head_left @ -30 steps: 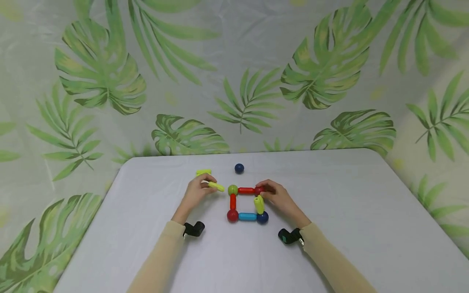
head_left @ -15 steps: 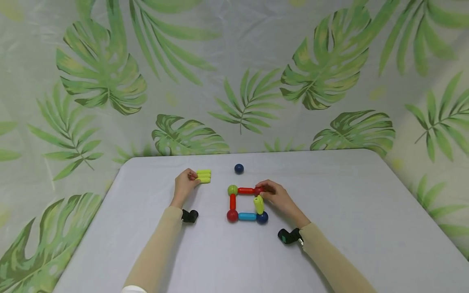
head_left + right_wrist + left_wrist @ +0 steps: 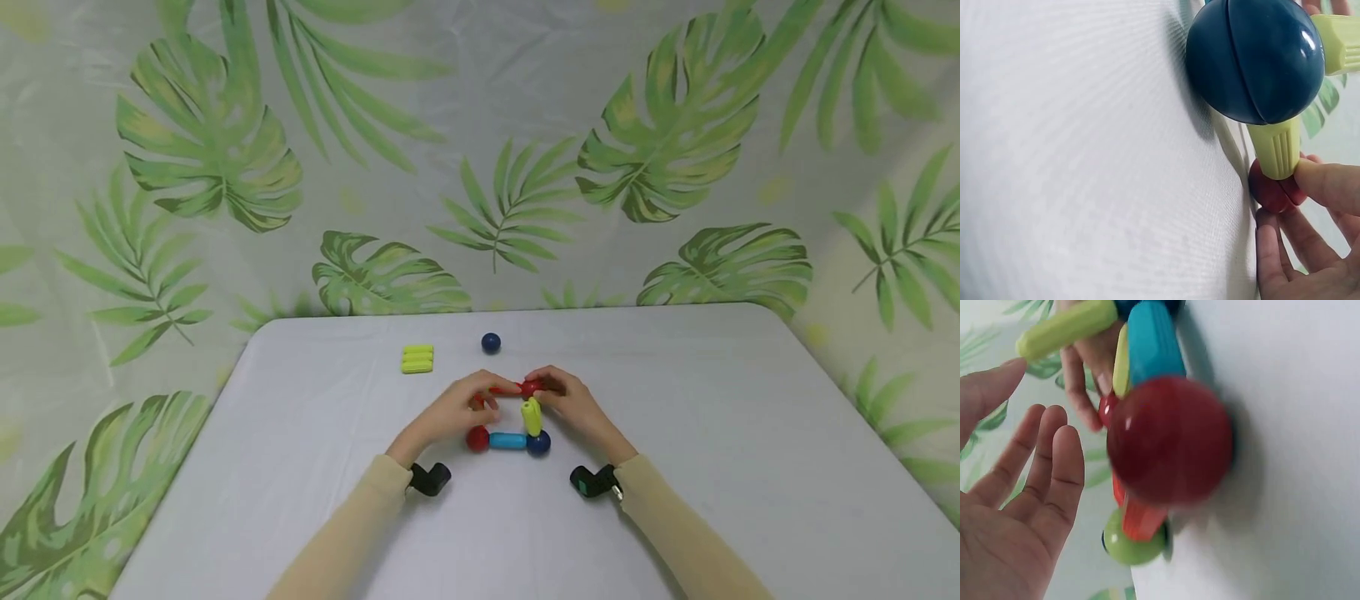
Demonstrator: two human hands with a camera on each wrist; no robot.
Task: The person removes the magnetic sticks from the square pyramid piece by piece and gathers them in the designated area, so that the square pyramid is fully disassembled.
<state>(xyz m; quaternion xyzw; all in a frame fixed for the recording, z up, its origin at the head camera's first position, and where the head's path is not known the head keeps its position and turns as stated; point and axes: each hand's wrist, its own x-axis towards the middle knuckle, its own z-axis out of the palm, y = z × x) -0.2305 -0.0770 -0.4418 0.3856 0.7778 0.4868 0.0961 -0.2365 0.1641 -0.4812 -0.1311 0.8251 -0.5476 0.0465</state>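
My left hand (image 3: 461,408) reaches over the left side of a square of magnetic balls and rods; its fingers are extended and hold nothing in the left wrist view. My right hand (image 3: 573,407) grips the red ball (image 3: 1272,187) at the far right corner between thumb and fingers. The near side has another red ball (image 3: 477,439), a blue rod (image 3: 507,442) and a dark blue ball (image 3: 538,442). From that dark blue ball one yellow rod (image 3: 531,415) stands up and another yellow rod (image 3: 1277,150) runs to the gripped ball. A green ball (image 3: 1135,536), hidden in the head view, joins red rods (image 3: 1141,520).
Several loose yellow rods (image 3: 417,359) lie side by side at the back left of the white table (image 3: 712,400). A single dark blue ball (image 3: 491,343) rests behind the square. A leaf-patterned cloth (image 3: 390,167) hangs behind the table.
My left hand carried a yellow rod back to the other loose yellow ones and let it go, then moved right to the square. My right hand stays on the red ball.
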